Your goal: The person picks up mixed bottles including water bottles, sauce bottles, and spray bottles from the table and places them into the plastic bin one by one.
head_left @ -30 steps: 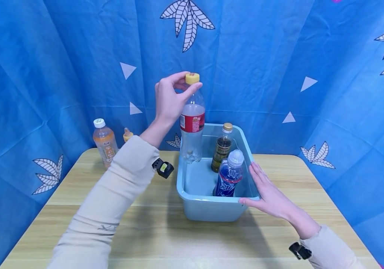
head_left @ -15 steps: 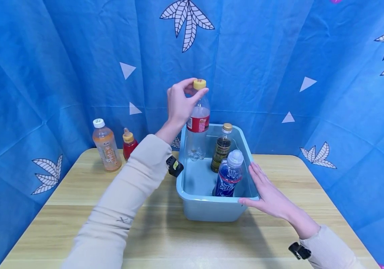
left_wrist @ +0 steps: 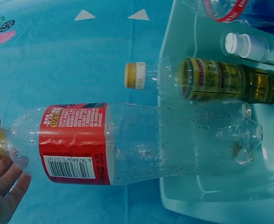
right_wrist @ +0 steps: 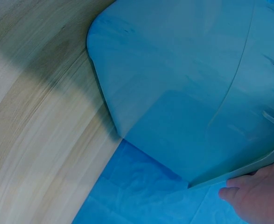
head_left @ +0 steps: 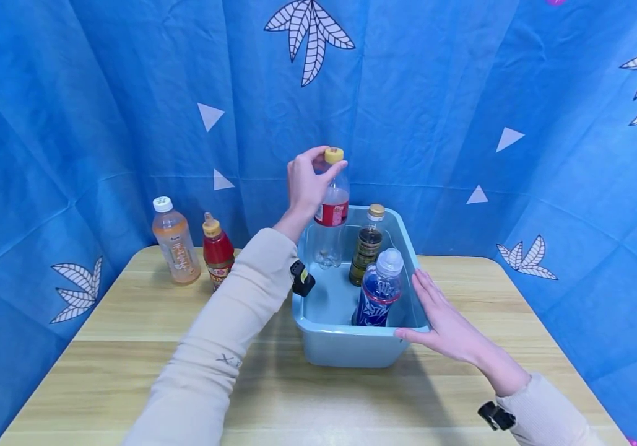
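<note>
The left hand (head_left: 304,181) pinches a Coca-Cola bottle (head_left: 332,214) by the neck, base inside the tub (head_left: 351,348), the straight-fingered right hand (head_left: 445,323) touching its rim, amber bottle (head_left: 366,249) and blue bottle (head_left: 377,296) already in, juice bottle (head_left: 177,251) and sauce bottle (head_left: 218,251) left near the far-left corner of the desk (head_left: 129,350).

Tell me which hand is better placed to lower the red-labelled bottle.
Probably the left hand: it grips the bottle near its yellow cap; the right hand touches the tub's rim.
</note>
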A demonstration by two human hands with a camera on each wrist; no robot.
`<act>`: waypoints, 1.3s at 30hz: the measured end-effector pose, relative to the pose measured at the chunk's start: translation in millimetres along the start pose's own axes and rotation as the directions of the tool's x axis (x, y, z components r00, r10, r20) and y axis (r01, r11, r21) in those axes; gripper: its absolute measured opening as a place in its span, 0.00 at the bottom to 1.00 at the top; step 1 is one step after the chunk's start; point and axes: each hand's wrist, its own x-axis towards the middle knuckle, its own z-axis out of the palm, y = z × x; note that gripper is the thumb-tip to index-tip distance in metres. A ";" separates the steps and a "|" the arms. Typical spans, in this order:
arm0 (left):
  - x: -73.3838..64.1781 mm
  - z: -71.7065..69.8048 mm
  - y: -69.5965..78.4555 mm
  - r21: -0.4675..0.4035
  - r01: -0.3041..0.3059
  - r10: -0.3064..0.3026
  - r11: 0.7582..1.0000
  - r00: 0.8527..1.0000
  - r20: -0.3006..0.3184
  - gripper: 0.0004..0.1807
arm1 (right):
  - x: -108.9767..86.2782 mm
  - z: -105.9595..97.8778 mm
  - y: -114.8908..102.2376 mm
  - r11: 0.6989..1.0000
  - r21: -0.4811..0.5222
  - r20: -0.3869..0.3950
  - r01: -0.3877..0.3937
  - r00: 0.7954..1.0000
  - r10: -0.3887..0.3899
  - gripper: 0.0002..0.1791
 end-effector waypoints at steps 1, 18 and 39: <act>-0.3 1.5 -1.9 0.002 0.008 -0.008 1.000 1.000 0.001 0.22 | 0.0 0.0 0.3 1.000 -0.001 -0.002 0.003 1.000 -0.003 0.55; -7.6 24.9 -36.4 0.035 0.147 -0.147 0.988 0.989 -0.008 0.22 | 0.6 0.9 0.1 1.000 -0.009 -0.007 0.002 1.000 -0.002 0.56; -15.6 47.4 -60.5 0.061 0.224 -0.225 0.973 0.974 0.006 0.21 | 0.2 2.4 1.3 1.000 -0.012 -0.015 0.006 1.000 -0.006 0.55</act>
